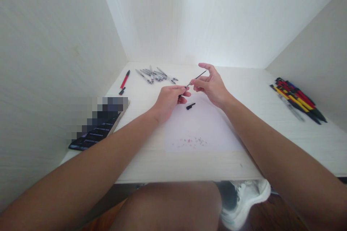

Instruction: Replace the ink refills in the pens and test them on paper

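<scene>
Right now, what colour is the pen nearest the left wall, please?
The pen is red; head view.

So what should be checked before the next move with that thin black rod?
1. Grip: left hand and right hand both pinch the thin black rod: ok.
2. Rod's tip undamaged: cannot tell, too small.
3. The small black plastic cap lies free on the white paper sheet: ok.
4. Sheet free of crumbs: not ok, pinkish specks near its front edge.
5. The pile of grey pen parts sits behind the hands, untouched: ok.
</scene>
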A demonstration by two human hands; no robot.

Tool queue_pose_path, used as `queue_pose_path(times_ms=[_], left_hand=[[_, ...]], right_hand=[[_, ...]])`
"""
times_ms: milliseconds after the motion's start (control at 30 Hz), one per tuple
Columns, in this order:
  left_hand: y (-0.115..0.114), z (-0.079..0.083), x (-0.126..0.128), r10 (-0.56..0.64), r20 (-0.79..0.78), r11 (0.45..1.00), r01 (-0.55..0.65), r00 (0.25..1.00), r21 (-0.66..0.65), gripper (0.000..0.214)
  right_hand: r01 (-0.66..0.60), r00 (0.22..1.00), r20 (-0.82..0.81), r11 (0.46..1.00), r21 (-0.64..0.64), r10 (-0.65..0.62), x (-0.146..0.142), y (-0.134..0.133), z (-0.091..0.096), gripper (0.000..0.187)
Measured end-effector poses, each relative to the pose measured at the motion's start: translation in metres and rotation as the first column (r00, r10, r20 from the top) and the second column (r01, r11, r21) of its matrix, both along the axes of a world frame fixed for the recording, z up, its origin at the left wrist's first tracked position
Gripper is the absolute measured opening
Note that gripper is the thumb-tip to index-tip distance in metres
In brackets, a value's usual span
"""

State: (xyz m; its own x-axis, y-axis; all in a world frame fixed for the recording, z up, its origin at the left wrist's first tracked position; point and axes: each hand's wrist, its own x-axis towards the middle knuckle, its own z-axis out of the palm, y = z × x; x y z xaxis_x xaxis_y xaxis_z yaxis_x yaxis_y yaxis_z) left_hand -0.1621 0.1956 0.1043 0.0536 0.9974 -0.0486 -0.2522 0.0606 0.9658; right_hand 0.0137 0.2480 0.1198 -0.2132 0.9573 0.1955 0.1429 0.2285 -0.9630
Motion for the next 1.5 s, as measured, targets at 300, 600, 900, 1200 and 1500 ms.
queue_pose_path(times_ms=[300, 600, 900, 1200, 1500], left_hand=[[0.001, 0.000, 0.002, 0.005, -0.017, 1.000, -0.005, 1.000, 0.008, 0.013], [0.002, -0.004, 0.001, -0.034, -0.027, 0.998, 0.035, 0.999, 0.042, 0.014], [0.001, -0.004, 0.001, -0.087, 0.000, 0.994, 0.086, 0.996, 0.068, 0.017], [0.001, -0.001, 0.002, -0.126, -0.040, 0.990, 0.128, 0.991, 0.066, 0.021], [0.000, 0.002, 0.001, 0.044, 0.120, 0.999, -0.045, 0.992, 0.008, 0.015]], right_hand=[[-0.018, 1.000, -0.010, 0.999, 0.028, 0.018, 0.002, 0.004, -0.002, 0.078], [-0.124, 0.992, -0.033, 0.992, 0.029, 0.125, -0.001, -0.001, 0.000, 0.074], [-0.202, 0.979, -0.046, 0.979, -0.030, 0.201, -0.007, -0.007, 0.001, 0.046], [-0.180, 0.982, 0.064, 0.984, 0.008, 0.179, -0.012, -0.016, 0.008, 0.060], [-0.123, 0.942, 0.331, 0.971, 0.204, 0.050, -0.001, -0.002, 0.006, 0.029]])
